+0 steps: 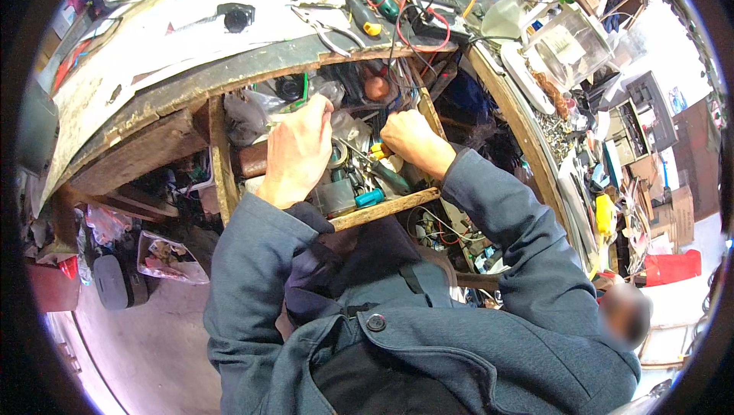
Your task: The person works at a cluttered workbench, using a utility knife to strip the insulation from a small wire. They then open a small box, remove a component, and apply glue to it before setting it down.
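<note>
My L hand (298, 147) over drawer (386, 210), can't tell if gripping; R hand (413, 138) clenched, contents hidden. Label (564, 49) on clear tub (596, 46) illegible.

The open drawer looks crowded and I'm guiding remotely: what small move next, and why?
I'd lean toward moving the left hand slightly aside: it blocks our view of part of the crowded drawer, and what it touches is unclear.
</note>
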Demonstrator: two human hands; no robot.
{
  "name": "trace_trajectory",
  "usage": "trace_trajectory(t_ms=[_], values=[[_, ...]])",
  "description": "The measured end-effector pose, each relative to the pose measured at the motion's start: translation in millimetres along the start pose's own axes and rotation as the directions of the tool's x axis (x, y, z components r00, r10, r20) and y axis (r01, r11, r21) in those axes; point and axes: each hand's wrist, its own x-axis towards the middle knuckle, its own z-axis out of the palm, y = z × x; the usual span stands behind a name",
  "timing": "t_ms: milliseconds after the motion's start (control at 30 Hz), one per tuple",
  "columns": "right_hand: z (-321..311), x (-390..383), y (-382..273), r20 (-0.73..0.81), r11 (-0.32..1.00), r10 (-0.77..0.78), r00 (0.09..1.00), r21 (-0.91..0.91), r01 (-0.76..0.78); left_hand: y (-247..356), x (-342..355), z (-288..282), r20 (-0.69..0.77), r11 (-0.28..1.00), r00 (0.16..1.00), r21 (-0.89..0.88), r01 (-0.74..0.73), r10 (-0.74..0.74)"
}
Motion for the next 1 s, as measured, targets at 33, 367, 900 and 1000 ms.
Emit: trace_trajectory(t_ms=[33,367,900,1000], values=[[-2,0,2,-0.013,1.0,-0.013,1.0,0.026,0.013,-1,-1,1,-0.006,1.0,1.0,0.007,-0.012,0.012],[-50,-4,18,0.131,0.009,0.461,0.878,0.988,-0.152,0,3,6,0.085,0.859,0.965,-0.442,0.259,-0.247],[-75,-14,-12,0.275,-0.584,0.294,0.915,0.81,-0.055,6,4,2,0.425,0.483,0.864,-0.717,0.503,-0.269],[-67,-12,-13,0.241,-0.549,0.293,0.925,0.835,-0.044,3,4,3,0.42,0.504,0.868,-0.707,0.496,-0.265]])
